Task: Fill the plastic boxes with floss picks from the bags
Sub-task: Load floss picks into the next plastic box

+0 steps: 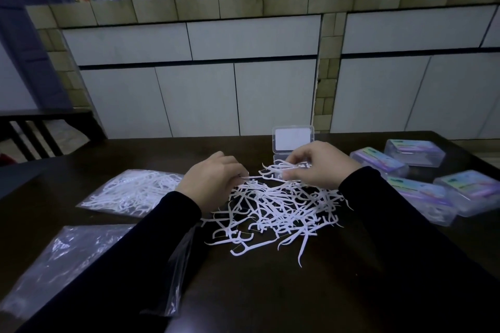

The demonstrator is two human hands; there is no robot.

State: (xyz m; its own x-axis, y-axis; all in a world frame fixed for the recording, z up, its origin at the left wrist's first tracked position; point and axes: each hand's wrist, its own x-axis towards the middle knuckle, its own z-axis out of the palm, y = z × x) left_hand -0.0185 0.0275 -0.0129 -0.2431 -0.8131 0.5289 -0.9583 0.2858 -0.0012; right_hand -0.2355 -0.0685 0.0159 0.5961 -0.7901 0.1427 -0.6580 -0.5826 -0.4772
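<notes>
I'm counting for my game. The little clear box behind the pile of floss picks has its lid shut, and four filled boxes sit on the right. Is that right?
Not quite. The head view shows the clear box with its lid standing open behind the floss picks. The four filled boxes do sit on the right.

Dark wooden table point(270, 292) before white-tiled counter point(243, 43), dim light.

A loose heap of floss picks point(278, 205) is lying mid-tabletop point(270, 292). Behind it an open box point(293, 143) is standing, lid raised. To the right, four closed boxes point(414, 153) are sitting near each other — two farther back, two nearer. Left of the heap, a full bag point(132, 192) is lying; in front of that bag, an emptied bag point(62, 265) is resting under the left sleeve point(121, 251).
</notes>
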